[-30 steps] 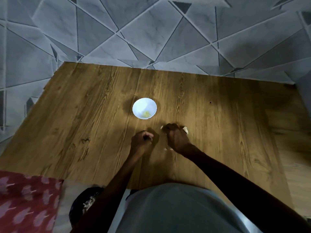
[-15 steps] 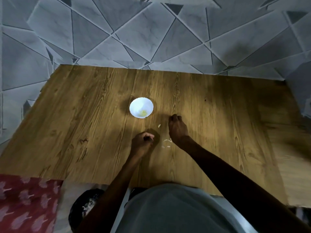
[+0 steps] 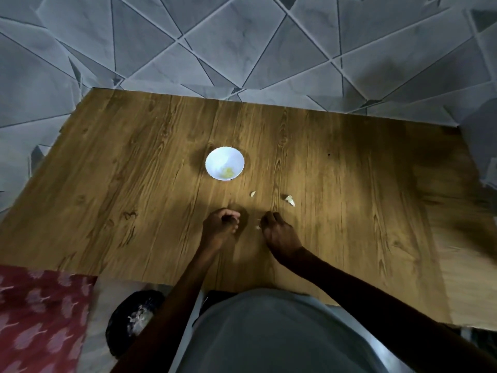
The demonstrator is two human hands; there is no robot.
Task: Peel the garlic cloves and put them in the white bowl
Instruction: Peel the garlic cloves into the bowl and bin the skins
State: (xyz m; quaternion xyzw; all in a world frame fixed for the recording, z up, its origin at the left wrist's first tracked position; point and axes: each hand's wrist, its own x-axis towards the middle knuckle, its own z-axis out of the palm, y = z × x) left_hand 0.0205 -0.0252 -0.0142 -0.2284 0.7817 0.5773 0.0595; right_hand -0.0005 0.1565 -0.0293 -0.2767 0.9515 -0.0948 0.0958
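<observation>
The white bowl (image 3: 224,157) stands mid-table with a yellowish peeled clove (image 3: 228,172) inside. Just in front of the bowl, my left hand (image 3: 219,227) is curled, thumb against fingertips, pinching a small garlic clove that the fingers mostly hide. My right hand (image 3: 278,234) is beside it, a palm's width to the right, with its fingers curled and the tips down near the wood. A tiny white skin scrap (image 3: 258,227) lies at those fingertips. Two pale garlic bits lie beyond the hands: a small one (image 3: 252,194) and a larger one (image 3: 290,200).
The wooden table (image 3: 134,184) runs out to grey patterned floor tiles (image 3: 242,44) on the far side. At the near left are a red patterned cloth (image 3: 40,319) and a dark round container (image 3: 134,319) holding pale peels. My grey-clad lap fills the bottom centre.
My right hand has pulled back from the far garlic bits toward me and now sits beside the left hand. The larger garlic bit shows uncovered. The left hand has hardly moved.
</observation>
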